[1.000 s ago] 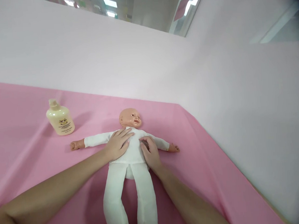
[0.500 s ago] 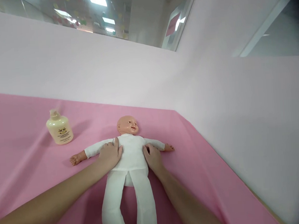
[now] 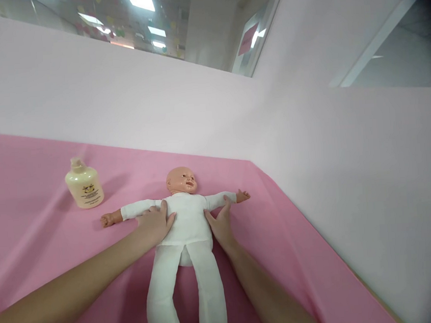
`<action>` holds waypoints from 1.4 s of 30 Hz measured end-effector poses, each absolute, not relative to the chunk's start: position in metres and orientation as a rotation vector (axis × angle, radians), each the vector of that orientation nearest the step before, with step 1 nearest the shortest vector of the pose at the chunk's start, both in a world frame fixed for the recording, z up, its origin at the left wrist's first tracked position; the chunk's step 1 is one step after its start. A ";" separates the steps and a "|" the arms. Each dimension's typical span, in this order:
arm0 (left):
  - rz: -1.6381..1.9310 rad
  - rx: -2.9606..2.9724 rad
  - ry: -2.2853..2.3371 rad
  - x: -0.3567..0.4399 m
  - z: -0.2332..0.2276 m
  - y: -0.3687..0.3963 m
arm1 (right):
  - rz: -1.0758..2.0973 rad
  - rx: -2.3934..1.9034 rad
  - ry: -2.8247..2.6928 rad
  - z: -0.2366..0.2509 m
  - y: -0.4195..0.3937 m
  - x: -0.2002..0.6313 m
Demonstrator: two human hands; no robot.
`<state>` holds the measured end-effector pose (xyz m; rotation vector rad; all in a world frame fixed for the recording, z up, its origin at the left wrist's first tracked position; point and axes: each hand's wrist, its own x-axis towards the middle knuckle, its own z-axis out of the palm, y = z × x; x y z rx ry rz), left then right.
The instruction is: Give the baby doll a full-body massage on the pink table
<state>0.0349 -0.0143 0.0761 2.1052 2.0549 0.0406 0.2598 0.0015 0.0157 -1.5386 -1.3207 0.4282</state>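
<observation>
Doll [image 3: 189, 222] lies on its back at the centre of the frame, its bald head [image 3: 180, 180] turned toward the right side and its white legs [image 3: 161, 293] running down to the lower edge, which cuts them off. Its arms stretch out to either side, sleeved in white.

At centre left, the left hand [image 3: 155, 225] rests against the doll's side, thumb touching the chest and fingers loosely bent by the armpit, gripping nothing. Right of centre, the right hand [image 3: 221, 224] is unclenched, thumb against the doll's other side and forefinger apart from it, at the sleeve [image 3: 218, 199].

A cream bottle [image 3: 85, 188] with a printed label stands upright in the left part of the frame, well apart from both hands. Beneath everything spreads the pink surface [image 3: 36, 193]. Behind rises a white wall [image 3: 183, 124], with a window [image 3: 209, 29] across the top.
</observation>
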 end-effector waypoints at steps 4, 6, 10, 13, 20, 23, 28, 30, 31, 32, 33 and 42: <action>0.121 2.147 2.007 0.038 0.063 -0.012 | 0.432 -1.380 -1.275 0.019 -0.002 0.257; 0.221 2.205 1.964 0.038 0.054 -0.010 | 0.449 -1.282 -1.259 0.022 -0.005 0.254; 0.484 2.278 1.907 0.035 0.039 -0.005 | 0.535 -1.147 -1.222 0.030 -0.011 0.252; 0.706 2.326 1.784 0.030 0.030 0.002 | 0.568 -1.163 -1.167 0.034 -0.014 0.252; 1.161 2.410 1.451 0.013 0.017 0.019 | 0.588 -1.182 -1.145 0.036 -0.012 0.254; 1.151 2.402 1.310 0.011 0.017 0.020 | 0.616 -1.278 -1.219 0.033 -0.009 0.254; 1.264 2.256 1.138 0.014 0.024 0.019 | 0.670 -1.302 -1.329 0.029 -0.008 0.252; 1.305 2.218 1.069 0.014 0.025 0.020 | 0.656 -1.275 -1.355 0.029 -0.009 0.252; 1.305 2.211 1.042 0.013 0.025 0.022 | 0.642 -1.270 -1.368 0.029 -0.009 0.252; 1.296 2.210 1.023 0.012 0.026 0.023 | 0.621 -1.268 -1.378 0.029 -0.010 0.252; 1.281 2.207 1.016 0.011 0.026 0.024 | 0.600 -1.267 -1.387 0.029 -0.010 0.253; 1.424 1.706 1.213 0.009 0.036 0.036 | 0.548 -1.353 -1.345 0.030 -0.004 0.261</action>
